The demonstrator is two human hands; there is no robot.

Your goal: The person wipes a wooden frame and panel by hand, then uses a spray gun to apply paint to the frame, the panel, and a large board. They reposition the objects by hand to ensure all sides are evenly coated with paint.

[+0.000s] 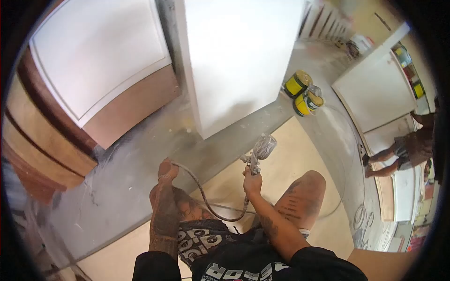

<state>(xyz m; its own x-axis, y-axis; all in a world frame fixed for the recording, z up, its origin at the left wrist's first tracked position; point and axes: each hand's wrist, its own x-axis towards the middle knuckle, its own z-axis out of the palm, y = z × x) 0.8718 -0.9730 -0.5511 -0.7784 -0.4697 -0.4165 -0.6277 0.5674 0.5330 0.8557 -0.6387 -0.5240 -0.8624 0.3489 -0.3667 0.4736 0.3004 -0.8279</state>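
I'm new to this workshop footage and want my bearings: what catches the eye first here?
The spray gun in the right hand at centre, aimed at a tall white panel. The left hand holds its hose. Two yellow cans lie on the floor to the right.

A spray gun [257, 157] is gripped by the right hand [252, 182]; its hose [201, 196] is held by the left hand [167, 171] beside a white panel [239, 56].

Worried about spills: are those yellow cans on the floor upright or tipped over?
Tipped. Both yellow cans lie on their sides on the grey floor, round ends facing the camera.
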